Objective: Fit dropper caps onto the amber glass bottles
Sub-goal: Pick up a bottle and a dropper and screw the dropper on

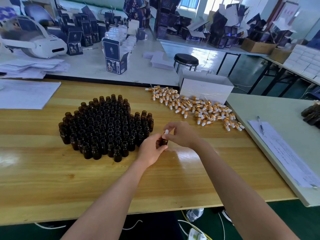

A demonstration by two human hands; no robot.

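Gripping a single amber bottle (164, 142) just above the wooden table (69, 179), the left hand (151, 149) has its fingers curled round the glass body, which shows only as a dark strip between the two hands. The right hand (181, 134) meets it from the right, its fingertips pinching a dropper cap (166, 132) whose white bulb stands upright at the bottle's mouth; whether the cap is fully seated cannot be told, since the fingers cover the collar. To the left of the hands, a dense cluster of open bottles (105, 127) stands upright and uncapped, its nearest members just beside the left hand. Farther back and to the right lies a loose heap of caps (194, 106), gold collars and white bulbs scattered on their sides, well apart from the hands. A white box (206, 87) sits behind this heap, at the table's far right corner. A stack of papers (26, 94) rests on the far left of the table. On the adjoining grey-green table (270, 115) to the right lies a printed sheet (284, 153) with a pen (260, 124) on it. Beyond, a black stool (186, 59) stands on the floor, and dark blue cartons (114, 56) crowd the benches behind.
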